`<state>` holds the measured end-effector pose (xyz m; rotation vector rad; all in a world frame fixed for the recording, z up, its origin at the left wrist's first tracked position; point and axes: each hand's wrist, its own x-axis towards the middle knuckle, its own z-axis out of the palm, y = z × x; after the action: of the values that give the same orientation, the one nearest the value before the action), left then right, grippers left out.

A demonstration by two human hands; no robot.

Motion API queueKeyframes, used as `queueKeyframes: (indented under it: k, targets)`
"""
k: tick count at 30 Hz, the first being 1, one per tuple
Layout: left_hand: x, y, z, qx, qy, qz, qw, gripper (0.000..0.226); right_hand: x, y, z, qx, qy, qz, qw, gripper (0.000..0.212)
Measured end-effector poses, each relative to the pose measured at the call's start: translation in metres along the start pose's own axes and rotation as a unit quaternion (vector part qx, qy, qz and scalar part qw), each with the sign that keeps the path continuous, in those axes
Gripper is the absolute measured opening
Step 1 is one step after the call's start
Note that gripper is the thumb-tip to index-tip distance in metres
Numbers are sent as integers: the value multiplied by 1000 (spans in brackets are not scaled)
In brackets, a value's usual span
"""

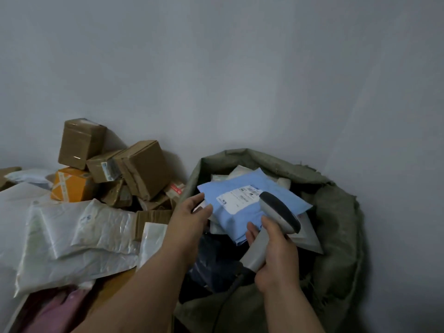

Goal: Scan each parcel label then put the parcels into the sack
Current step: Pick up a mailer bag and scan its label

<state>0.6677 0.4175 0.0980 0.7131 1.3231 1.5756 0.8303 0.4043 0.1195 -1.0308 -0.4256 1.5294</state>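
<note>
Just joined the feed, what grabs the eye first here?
A light blue plastic mailer with a white label lies atop the open green woven sack, the left hand at its edge. The right hand grips a grey handheld scanner over it. Brown cardboard boxes are piled at left.

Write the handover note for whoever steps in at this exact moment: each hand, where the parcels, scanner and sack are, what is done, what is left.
Left hand: fingers on the near-left edge of the blue parcel, which lies over the open sack.
Right hand: grip round the scanner handle, head over the parcel's white label.
Done: several parcels already lie in the sack.
Left: whether this label has been scanned cannot be told. White mailers and cardboard boxes on the left await scanning and sacking.
</note>
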Motion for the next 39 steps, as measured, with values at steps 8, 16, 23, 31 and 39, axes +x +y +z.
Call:
queueKeyframes:
  k: [8, 16, 23, 31, 39]
  targets:
    - [10, 8, -24, -11, 101, 3, 995, 23, 40, -2, 23, -126, 11, -133, 983, 68]
    - [9, 5, -134, -7, 258, -25, 966, 26, 4, 51, 78, -207, -180, -48, 960, 13]
    - [10, -9, -238, 18, 283, -77, 956, 36, -33, 147, 129, -298, -219, 83, 925, 15]
    - [26, -16, -321, 68, 275, -121, 951, 44, -41, 223, 157, -344, -170, 128, 914, 13]
    - [69, -43, -322, 81, 249, -147, 954, 67, -14, 251, 159, -359, -121, 143, 915, 15]
